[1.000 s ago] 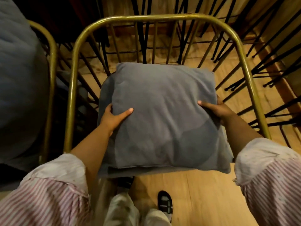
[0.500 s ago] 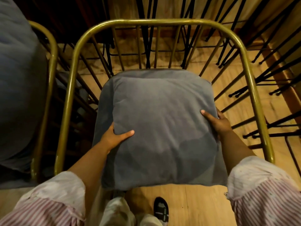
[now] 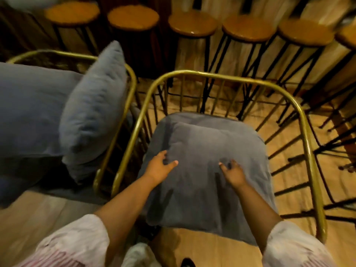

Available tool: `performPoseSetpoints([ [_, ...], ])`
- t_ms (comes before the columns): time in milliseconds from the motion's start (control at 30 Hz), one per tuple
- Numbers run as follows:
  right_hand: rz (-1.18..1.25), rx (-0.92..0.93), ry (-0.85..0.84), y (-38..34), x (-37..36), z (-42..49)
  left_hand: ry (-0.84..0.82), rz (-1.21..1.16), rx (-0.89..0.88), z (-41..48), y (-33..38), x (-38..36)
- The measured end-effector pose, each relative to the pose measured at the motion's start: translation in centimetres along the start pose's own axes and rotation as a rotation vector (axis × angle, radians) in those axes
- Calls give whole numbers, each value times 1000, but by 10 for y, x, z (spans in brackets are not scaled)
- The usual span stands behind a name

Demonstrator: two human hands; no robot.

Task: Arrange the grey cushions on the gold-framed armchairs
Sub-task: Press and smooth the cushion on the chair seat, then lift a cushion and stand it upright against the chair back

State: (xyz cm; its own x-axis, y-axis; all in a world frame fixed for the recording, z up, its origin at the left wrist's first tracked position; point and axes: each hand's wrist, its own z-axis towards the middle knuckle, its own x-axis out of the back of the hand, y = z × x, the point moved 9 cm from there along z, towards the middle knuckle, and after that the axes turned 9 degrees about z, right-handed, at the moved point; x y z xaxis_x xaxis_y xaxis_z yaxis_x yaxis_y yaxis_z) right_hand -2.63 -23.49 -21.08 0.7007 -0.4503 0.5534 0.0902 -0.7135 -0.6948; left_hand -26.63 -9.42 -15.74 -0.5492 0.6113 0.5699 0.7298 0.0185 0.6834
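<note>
Pressing down on the grey cushion with both hands, I have it lying flat on the seat of the gold-framed armchair in front of me, where it fills the seat from the back rail to the front edge and hangs a little over that front edge. My left hand rests near the cushion's left side, fingers curled into a fold of the fabric and thumb stretched out across the top. My right hand sits near the middle, fingers bent and bunching the cloth under them. Neither hand is lifting anything; both lie on the cushion's top face.

I count two gold-framed armchairs: the one I am working on and a second armchair just beside its left arm, their frames nearly touching. On that second chair one upright cushion leans against the right arm rail, standing on its edge, and a larger grey seat pad lies flat beside it. That makes three grey cushions in view.

Beyond the back rails stand six round wooden stools on thin black legs, in a row, with the sixth cut off at the right edge. Both my sleeves are striped pink and white and pushed up above the forearm. The wooden floor shows below.
</note>
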Motion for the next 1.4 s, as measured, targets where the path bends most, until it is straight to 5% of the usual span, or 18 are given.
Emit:
performPoseSetpoints([
  [267,169,462,-162,-252,-81,-133,289,-8,-230,-96,40,226],
  [500,241,663,-260,-416,-216,-217,430,-4,-121,-112,-80,420],
  [867,283,342,-432,-491,-446,-204,536,-19,61,-52,-242,625],
  [1200,353,125,-364,-514,-537,-78,565,-60,160,89,-321,702],
  [1400,464,38,-283,-489,-557,-34,430,47,288,147,-367,711],
])
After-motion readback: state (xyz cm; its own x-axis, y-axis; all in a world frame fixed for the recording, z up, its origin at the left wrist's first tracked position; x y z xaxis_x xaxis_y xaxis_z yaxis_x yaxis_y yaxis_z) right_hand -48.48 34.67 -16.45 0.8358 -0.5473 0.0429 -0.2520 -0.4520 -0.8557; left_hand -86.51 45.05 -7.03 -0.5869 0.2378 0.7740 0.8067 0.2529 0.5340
